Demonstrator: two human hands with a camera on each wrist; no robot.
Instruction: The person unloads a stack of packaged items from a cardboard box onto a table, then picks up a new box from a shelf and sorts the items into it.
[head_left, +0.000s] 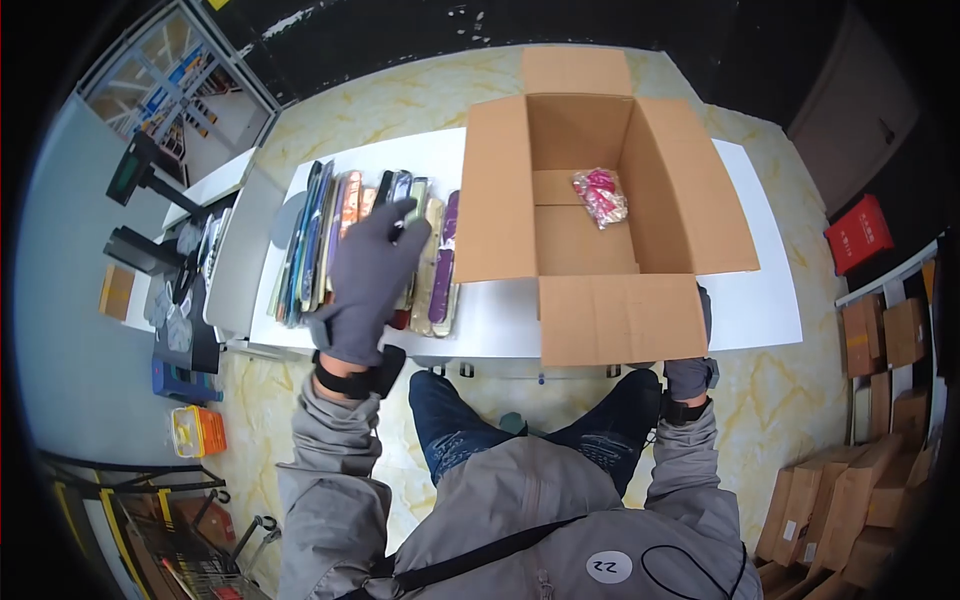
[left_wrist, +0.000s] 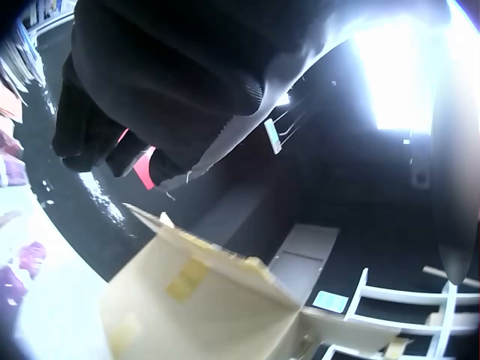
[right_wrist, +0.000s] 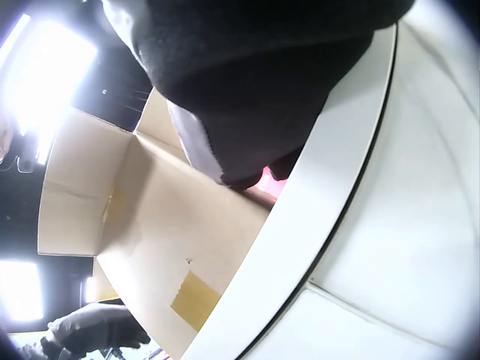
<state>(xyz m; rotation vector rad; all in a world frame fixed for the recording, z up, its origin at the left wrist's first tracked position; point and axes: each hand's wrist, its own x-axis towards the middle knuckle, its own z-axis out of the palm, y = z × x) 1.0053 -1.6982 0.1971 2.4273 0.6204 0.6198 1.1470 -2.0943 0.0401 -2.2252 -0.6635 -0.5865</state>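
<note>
In the head view, my gloved left hand [head_left: 375, 275] is above a row of flat packages in clear wrap [head_left: 440, 270], its fingers loosely bent and no item visible in them. The left wrist view shows the dark glove [left_wrist: 172, 82] raised over the box's flap. An open cardboard box [head_left: 585, 240] stands on the table, with one pink and clear package [head_left: 601, 198] inside. My right hand [head_left: 690, 375] is at the box's near right corner, partly hidden by the flaps. In the right wrist view this hand [right_wrist: 247, 90] rests against the box's outer side [right_wrist: 180, 217], by the table edge.
The white table [head_left: 765, 250] extends beyond the box on the right. At the left stand a side counter with a screen [head_left: 130, 170] and an orange basket [head_left: 198, 431] on the floor. A red box [head_left: 858, 235] and stacked cartons [head_left: 825, 505] are at the right.
</note>
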